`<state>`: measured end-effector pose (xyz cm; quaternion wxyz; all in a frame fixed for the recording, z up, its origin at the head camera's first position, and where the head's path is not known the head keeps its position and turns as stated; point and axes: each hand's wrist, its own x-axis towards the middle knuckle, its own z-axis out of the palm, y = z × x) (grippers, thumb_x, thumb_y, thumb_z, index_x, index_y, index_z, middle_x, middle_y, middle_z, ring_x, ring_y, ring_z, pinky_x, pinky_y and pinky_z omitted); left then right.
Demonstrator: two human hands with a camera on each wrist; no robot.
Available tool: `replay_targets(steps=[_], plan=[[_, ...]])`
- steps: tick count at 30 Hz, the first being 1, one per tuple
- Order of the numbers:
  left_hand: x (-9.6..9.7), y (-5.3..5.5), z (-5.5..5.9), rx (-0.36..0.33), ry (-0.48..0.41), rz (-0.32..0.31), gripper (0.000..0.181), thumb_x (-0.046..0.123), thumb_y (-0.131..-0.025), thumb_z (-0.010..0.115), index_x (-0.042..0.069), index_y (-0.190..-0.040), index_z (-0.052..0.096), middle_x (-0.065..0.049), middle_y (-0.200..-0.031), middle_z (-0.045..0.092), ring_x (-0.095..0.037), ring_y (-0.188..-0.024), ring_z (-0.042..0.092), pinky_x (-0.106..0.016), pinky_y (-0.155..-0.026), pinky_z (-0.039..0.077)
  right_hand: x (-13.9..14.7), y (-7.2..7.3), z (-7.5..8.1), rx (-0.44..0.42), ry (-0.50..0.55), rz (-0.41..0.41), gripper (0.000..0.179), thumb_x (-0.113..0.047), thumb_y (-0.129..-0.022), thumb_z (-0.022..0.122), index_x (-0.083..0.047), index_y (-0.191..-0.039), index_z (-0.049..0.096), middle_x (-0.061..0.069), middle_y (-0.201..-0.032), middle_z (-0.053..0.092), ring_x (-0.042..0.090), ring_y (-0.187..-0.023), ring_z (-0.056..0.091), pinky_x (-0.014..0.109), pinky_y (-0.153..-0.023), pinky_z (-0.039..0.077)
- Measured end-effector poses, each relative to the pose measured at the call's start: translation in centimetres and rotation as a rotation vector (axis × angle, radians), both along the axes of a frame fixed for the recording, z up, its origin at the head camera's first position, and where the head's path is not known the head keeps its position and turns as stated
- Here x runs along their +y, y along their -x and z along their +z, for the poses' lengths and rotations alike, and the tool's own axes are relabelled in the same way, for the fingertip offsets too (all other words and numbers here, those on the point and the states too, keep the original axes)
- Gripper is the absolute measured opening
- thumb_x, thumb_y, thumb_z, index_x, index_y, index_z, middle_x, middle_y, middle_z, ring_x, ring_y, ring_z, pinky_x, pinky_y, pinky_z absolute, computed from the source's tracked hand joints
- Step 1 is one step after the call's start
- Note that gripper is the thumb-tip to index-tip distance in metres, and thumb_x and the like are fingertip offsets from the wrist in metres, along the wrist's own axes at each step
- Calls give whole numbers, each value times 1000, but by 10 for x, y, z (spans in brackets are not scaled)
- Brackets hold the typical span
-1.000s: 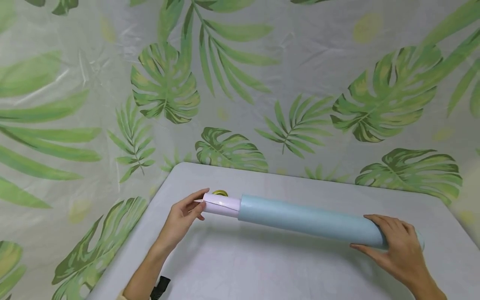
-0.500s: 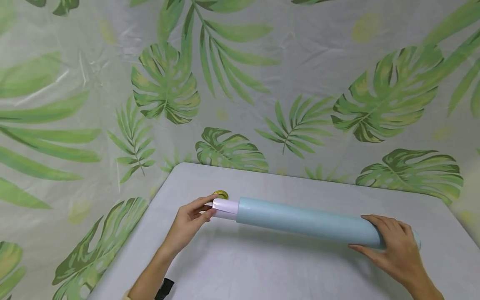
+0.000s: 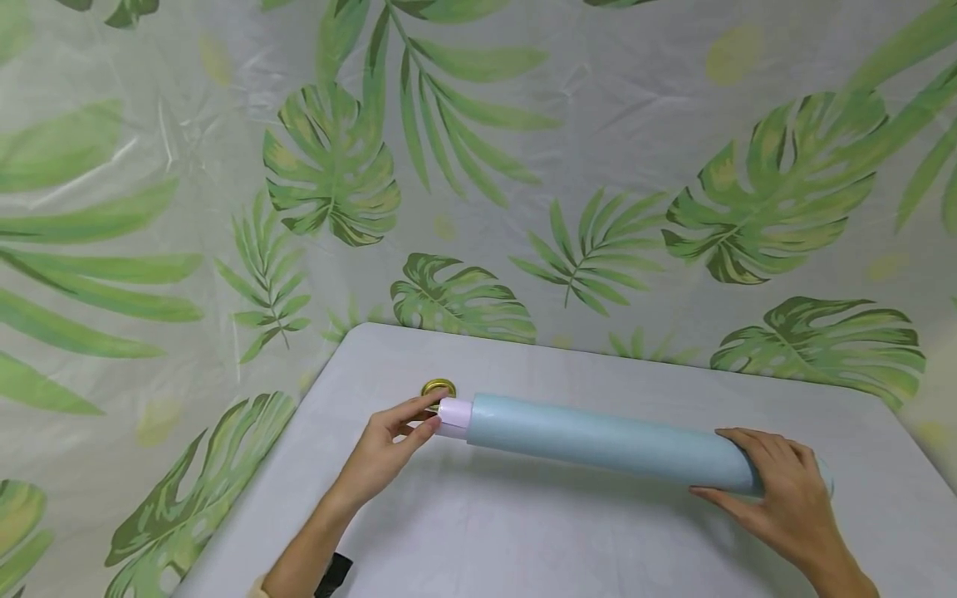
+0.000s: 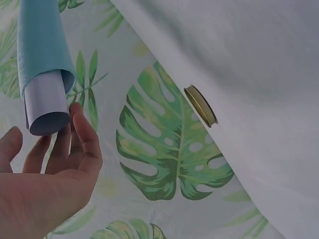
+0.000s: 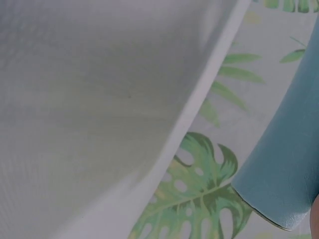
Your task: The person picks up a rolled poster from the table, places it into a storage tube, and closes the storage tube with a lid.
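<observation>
A long light-blue roll (image 3: 598, 440) is held level above the table. From its left end pokes a short length of rolled pale lilac-white paper (image 3: 455, 413), its hollow end showing in the left wrist view. My left hand (image 3: 389, 448) has thumb and fingers on either side of that paper's end; in the left wrist view the thumb looks slightly apart from it. My right hand (image 3: 788, 490) grips the blue roll near its right end, thumb below and fingers over the top. Only a sliver of this hand (image 5: 314, 219) appears in the right wrist view.
On the white table (image 3: 523, 531), just behind the left hand, stands a round gold ring-shaped object (image 3: 438, 388). Something black (image 3: 334, 573) lies beside the left forearm. A leaf-patterned sheet (image 3: 478, 166) hangs behind the table.
My left hand has moved right, and the pale paper has slid further into the blue roll, so less of it sticks out. The right hand keeps its grip, shifting slightly left.
</observation>
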<state>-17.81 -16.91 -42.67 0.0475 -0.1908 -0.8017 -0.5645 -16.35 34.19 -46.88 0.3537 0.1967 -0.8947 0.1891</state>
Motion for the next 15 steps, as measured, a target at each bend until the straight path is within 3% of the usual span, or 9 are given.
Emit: replay_targets(steps=[5, 11, 15], plan=[[3, 1, -2, 10, 6, 11, 40, 22, -102, 67, 22, -142, 65, -4, -135, 70, -9, -112, 67, -26, -90, 53, 0, 0, 0, -1, -1, 7, 100, -88, -66, 72, -5, -122, 70, 16, -115, 70, 32, -104, 57, 53, -87, 34], [7, 2, -4, 40, -31, -11, 42, 17, -99, 71, 18, -141, 65, -8, -134, 70, -12, -110, 71, -23, -87, 55, -3, 1, 0, 1, -11, 5, 103, -93, -69, 63, -5, -121, 70, 17, -115, 70, 32, -104, 58, 53, -87, 35], [10, 2, -6, 52, -54, -32, 42, 16, -98, 73, 17, -139, 66, -12, -136, 67, -16, -111, 72, -25, -89, 57, -5, 2, 1, -1, -12, 12, 100, -87, -66, 73, -4, -121, 70, 17, -115, 70, 32, -104, 58, 54, -88, 35]])
